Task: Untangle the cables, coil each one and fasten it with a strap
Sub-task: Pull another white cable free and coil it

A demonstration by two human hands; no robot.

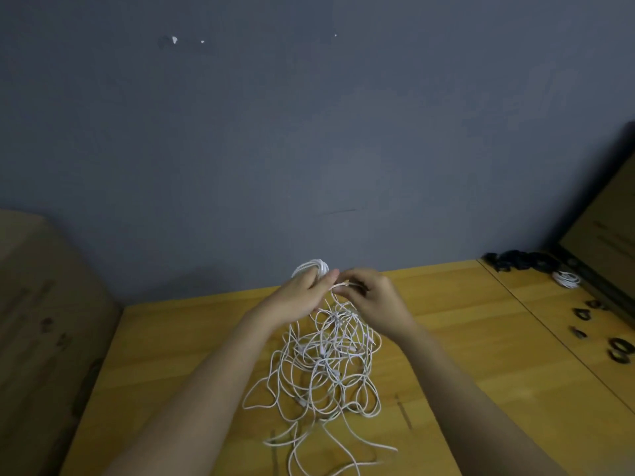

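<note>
A loose tangle of thin white cables [323,369] lies in the middle of the wooden table [464,355]. Above its far end my left hand [302,295] grips a small white coil [314,267] whose loops stick out over the fingers. My right hand [372,297] pinches a strand of white cable running from the coil. Both hands are raised over the pile, close together, with strands hanging from them down into the tangle.
At the table's far right lie a heap of black straps [519,261], one finished white coil [566,279] and a few loose black strap loops [620,350]. A cardboard box [44,321] stands left of the table. A grey wall is behind.
</note>
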